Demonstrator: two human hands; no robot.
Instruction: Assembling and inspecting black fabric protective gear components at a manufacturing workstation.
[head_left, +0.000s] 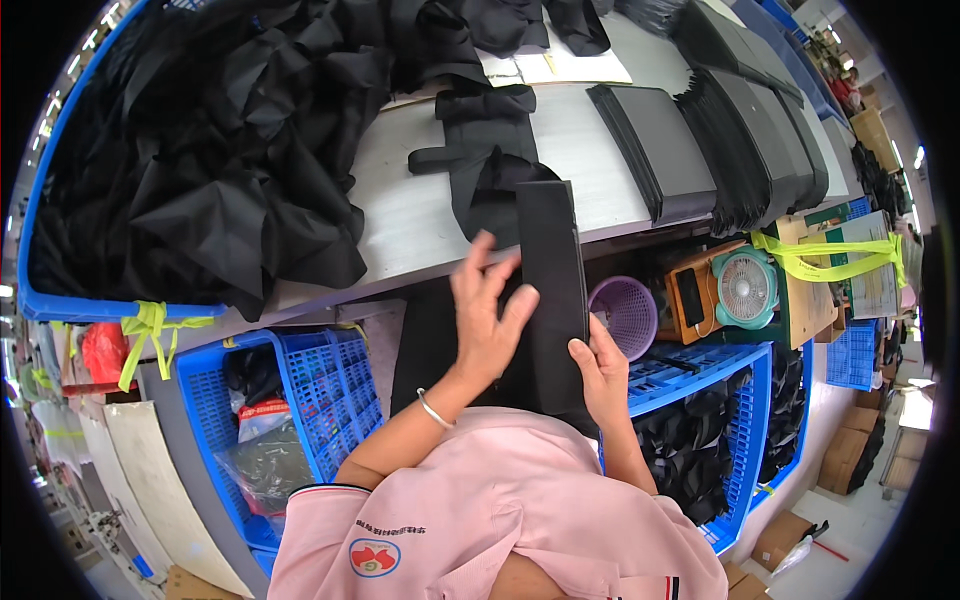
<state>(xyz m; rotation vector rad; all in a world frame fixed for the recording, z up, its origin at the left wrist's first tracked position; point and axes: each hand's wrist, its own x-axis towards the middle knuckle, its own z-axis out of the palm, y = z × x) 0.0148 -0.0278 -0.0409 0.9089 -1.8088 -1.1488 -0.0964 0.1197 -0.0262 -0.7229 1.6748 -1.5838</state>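
My right hand [600,369] grips the right edge of a long, flat, folded black fabric piece [548,290], which stands up in front of my body. Just left of that piece, my left hand [490,318] is raised with its fingers spread and slightly blurred; nothing is in it. Beyond the folded piece, a loose black fabric piece with a strap [490,130] lies on the white table [395,150]. Its near end is partly hidden behind the folded piece. Neat stacks of flat black pieces [662,150] stand on the table to the right.
A large heap of loose black fabric [210,150] fills a blue crate [130,311] at the left. Under the table edge are another blue crate [330,390], a purple basket [640,310] and a small teal fan [746,287]. A blue crate [742,470] at the right holds black pieces.
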